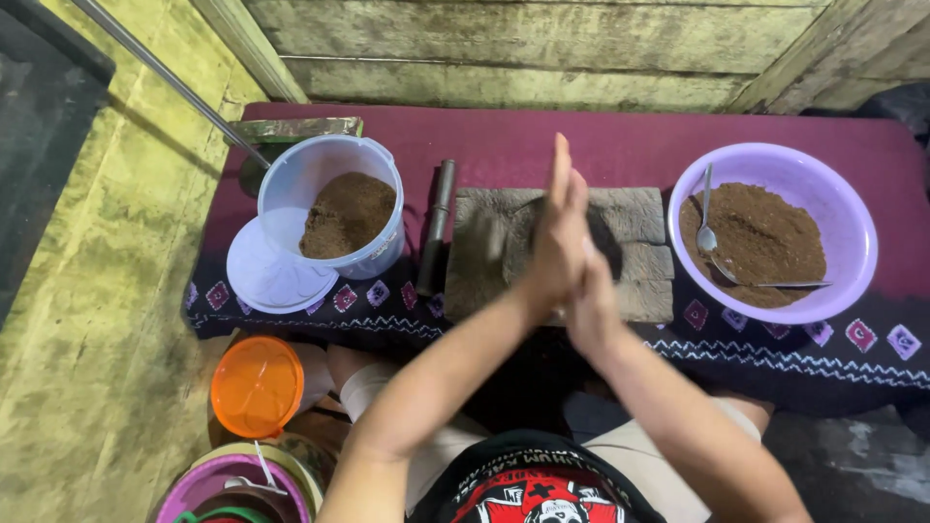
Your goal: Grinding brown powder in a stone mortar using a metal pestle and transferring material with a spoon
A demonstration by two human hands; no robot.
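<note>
My left hand (559,232) and my right hand (593,308) are pressed palm to palm, fingers straight and pointing away from me. The left hand lies on top and hides most of the right. Whether anything is squeezed between the palms cannot be seen. They hover over a grey carved wooden board (639,228) on a maroon cloth (581,145). To the right, a purple bowl (852,223) holds brown powder (765,237) and two metal spoons (705,218). To the left, a clear plastic tub (291,189) is part-filled with the same powder.
A dark stick (438,228) lies along the board's left edge. The tub's white lid (271,276) sits under it. An orange lid (257,385) and stacked coloured bowls (232,484) are on the floor by my left knee. A metal rod (165,77) slants at far left.
</note>
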